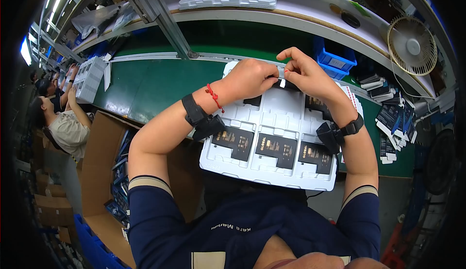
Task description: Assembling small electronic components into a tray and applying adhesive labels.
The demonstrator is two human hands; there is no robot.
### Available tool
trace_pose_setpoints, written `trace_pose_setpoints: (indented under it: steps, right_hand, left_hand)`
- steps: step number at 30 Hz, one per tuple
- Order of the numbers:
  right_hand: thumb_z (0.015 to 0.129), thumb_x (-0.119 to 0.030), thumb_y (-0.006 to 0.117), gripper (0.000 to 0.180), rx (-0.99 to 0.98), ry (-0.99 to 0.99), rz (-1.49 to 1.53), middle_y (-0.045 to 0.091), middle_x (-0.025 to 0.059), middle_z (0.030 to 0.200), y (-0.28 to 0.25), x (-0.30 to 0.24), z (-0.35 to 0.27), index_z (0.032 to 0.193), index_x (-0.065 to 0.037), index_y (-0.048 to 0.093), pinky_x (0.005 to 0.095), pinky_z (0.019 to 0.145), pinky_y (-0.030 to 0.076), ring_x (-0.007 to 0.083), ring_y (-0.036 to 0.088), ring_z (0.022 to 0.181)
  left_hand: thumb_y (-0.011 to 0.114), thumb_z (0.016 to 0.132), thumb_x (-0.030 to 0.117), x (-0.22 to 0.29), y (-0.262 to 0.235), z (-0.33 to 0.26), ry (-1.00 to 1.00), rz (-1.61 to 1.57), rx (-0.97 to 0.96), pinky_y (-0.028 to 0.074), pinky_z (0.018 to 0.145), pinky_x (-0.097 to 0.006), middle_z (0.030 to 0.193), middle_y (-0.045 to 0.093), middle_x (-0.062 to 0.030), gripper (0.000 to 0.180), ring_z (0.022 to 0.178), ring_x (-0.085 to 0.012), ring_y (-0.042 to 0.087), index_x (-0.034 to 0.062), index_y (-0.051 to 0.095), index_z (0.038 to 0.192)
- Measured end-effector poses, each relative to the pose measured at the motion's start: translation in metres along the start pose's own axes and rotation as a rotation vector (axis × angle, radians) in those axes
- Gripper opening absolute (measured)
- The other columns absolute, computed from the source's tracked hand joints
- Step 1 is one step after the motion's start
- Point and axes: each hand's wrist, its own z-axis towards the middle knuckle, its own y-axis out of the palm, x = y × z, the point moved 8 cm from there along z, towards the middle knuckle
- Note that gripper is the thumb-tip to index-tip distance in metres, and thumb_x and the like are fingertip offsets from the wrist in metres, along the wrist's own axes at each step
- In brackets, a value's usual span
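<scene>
left hand (251,78) and right hand (307,75) bunched up close, honestly can't tell if either's clamped on anything, black battery (292,86) right by them, far side of white tray (264,177), more batteries (276,150) up front

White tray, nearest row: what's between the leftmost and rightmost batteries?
The head view shows one black battery lying in the white tray between the leftmost battery and the rightmost battery.
</scene>
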Motion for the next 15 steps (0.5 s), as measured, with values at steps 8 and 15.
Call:
trace_pose_setpoints:
  steps: [8,15]
  right_hand:
    - [0.092,-0.006,0.055,0.033,-0.029,-0.008,-0.052,0.057,0.0058,0.082,0.005,0.0025,0.006,0.123,-0.003,0.047,0.0291,0.071,0.044,0.0137,0.052,0.077]
    - [0.093,-0.007,0.055,0.039,-0.04,0.031,-0.128,0.058,0.0079,0.087,0.0081,-0.0006,0.0075,0.129,-0.002,0.043,0.031,0.075,0.046,0.0166,0.054,0.081]
  left_hand:
    - [0.069,0.081,0.007,-0.0028,-0.0002,0.0024,0.003,-0.022,0.006,0.051,0.061,-0.037,0.075,0.068,-0.0136,0.006,0.065,-0.0301,0.065,0.0028,0.068,0.085]
    - [0.069,0.081,0.008,-0.0053,0.0005,0.0021,-0.01,-0.024,0.009,0.052,0.061,-0.037,0.075,0.068,-0.0138,0.007,0.066,-0.03,0.065,0.003,0.069,0.086]
